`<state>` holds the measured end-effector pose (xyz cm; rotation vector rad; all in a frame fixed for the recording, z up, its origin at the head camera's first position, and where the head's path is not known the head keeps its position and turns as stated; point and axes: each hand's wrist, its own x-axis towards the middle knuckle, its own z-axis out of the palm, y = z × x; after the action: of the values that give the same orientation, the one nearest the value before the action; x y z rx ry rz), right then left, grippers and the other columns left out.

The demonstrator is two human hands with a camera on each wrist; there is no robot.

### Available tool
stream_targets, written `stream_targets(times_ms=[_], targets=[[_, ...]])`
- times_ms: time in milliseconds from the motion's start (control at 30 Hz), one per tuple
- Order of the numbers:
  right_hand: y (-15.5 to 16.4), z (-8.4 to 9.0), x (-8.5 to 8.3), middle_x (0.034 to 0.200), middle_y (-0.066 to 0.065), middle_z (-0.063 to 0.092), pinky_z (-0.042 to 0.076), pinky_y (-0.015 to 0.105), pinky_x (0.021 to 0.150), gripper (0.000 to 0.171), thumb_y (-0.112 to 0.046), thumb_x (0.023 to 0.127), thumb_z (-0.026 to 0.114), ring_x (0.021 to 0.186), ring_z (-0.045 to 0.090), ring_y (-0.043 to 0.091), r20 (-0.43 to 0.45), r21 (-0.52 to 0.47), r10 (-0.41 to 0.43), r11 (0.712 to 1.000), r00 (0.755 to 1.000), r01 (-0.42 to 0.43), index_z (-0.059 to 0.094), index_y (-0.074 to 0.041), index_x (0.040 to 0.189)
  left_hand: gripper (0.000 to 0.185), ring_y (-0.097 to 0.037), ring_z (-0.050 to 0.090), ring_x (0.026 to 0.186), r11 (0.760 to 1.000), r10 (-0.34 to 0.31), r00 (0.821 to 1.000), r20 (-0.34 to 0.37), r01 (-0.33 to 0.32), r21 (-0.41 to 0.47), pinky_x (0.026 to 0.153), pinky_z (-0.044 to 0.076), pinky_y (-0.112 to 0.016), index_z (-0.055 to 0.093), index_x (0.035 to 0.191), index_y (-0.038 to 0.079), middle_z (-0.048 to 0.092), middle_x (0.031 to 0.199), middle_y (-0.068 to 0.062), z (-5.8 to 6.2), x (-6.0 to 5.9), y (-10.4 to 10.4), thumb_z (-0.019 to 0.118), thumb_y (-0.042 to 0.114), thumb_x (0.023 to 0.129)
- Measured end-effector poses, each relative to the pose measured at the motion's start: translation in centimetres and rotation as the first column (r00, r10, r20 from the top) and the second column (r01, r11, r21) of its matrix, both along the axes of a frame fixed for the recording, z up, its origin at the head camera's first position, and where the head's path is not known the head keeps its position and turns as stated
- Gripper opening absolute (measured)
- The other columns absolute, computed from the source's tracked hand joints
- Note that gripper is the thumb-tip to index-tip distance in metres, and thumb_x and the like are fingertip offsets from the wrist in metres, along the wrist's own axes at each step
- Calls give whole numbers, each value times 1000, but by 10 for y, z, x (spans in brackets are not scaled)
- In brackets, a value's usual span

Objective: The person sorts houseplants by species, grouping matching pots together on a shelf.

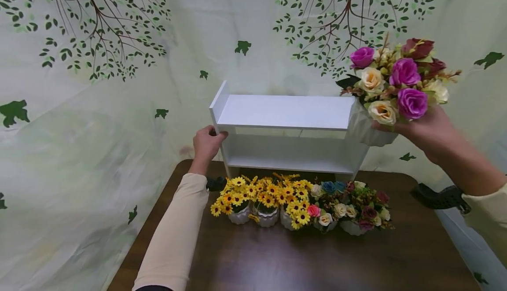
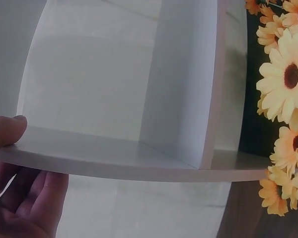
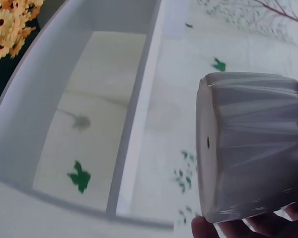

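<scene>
The left hand (image 1: 207, 145) pinches a white shelf (image 1: 285, 111) sidewall; the right hand (image 1: 429, 134), partly hidden, grips a flowerpot (image 1: 365, 127), seemingly curled round it.

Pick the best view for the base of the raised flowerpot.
Right wrist: the white fluted flowerpot is close up, its base angled into view, small hole visible. Head shows the pot's side below its roses, gripped by the right hand, but not the base face. Left wrist doesn't show this pot.
</scene>
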<state>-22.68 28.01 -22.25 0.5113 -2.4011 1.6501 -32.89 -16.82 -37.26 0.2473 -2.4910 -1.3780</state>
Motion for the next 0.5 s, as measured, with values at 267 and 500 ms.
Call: stream_targets(times_ms=[267,500], targets=[[-42,5,-5,141,-4,48,50,13,79,84,-8,82,78,118,50,4,-19,195,-49,979,999,52,34,-24,151,38,-35,67,105,1000,14,1000,2,-14,-5,89,55,-48,69,113,0,71,115,-21,-10,4,3,66,28,89],[-83,5,-19,153,5,44,42,38,111,93,-8,77,81,138,44,20,-12,175,-19,984,1000,21,31,-22,154,40,-35,65,108,1000,19,1000,17,-19,4,91,54,-49,68,116,1,70,119,-19,-2,1,2,65,31,89]])
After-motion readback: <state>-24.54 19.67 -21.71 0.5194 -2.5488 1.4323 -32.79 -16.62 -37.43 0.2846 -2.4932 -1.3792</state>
